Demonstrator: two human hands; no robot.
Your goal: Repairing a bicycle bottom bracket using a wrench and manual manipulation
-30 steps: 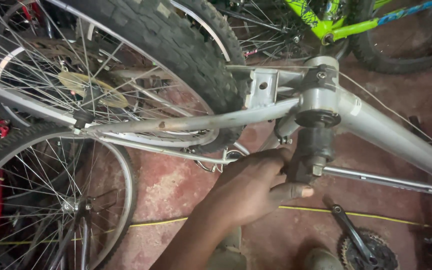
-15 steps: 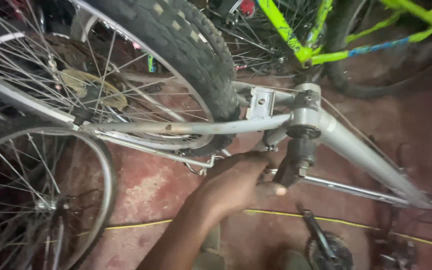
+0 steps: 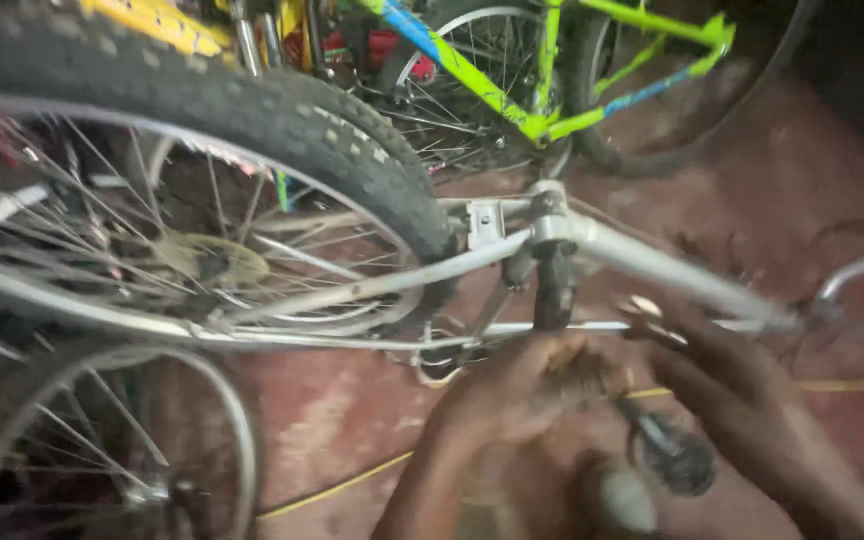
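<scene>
- Right now, two hands are down low under a silver bike frame [image 3: 642,258].
- One left hand [image 3: 527,385] sits in the middle near the bottom. It is curled up just below the short black part [image 3: 555,290] that hangs from the frame. The picture is blurry, so I cannot tell if it is gripping anything.
- One right hand [image 3: 722,365] comes in from the right. Its fingertips [image 3: 652,318] are right by a thin silver bar [image 3: 592,327] that runs left to right under the frame. I cannot tell if they hold it or only touch it.
- The silver bike frame is in the middle of the scene, just above both hands. Its tubes meet at one joint, and the black part hangs down from that joint.
- One big black knobby tire [image 3: 282,120] fills the left side, with many thin silver spokes inside it.
- One more wheel [image 3: 237,430] is at the near left, lower down.
- One green bike [image 3: 552,70] stands far back at the top, with blue marks on it.
- One yellow bit of bike [image 3: 152,20] shows at the far top left.
- One thin yellow line [image 3: 342,485] runs across the red floor [image 3: 352,420].
- One dark round thing [image 3: 672,455] lies on the floor near the hands. It is too blurry to name.
</scene>
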